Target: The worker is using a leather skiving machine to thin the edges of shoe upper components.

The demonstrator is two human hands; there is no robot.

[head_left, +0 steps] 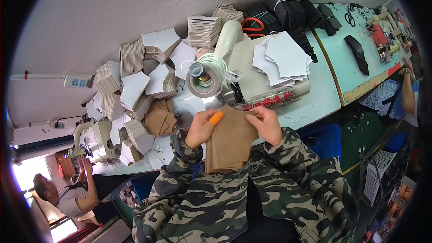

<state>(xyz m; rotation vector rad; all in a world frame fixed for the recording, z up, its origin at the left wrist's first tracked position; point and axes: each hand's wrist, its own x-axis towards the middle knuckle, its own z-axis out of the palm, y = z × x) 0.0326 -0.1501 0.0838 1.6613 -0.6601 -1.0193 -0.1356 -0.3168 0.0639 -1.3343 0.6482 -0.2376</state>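
Note:
A stack of brown cut pieces (231, 146), leather-like with curved edges, is held upright between my hands in front of a sewing machine (230, 38). My left hand (200, 128) grips its upper left edge; an orange finger cover (216, 118) is on one finger. At the upper right corner, my right hand (267, 125) pinches the stack between thumb and fingers. The lower edge of the stack is over my camouflage-sleeved lap. A coil of pale cord or thread (213, 64) sits on the machine just beyond the stack.
White cut pieces (285, 56) lie on the machine bed. Bundled white stacks (135, 87) and loose brown pieces (160, 118) crowd the left. Black bundles (285, 9) stand at the back. A blue bin (326, 141) is below right. Co-workers (74, 193) sit at both sides.

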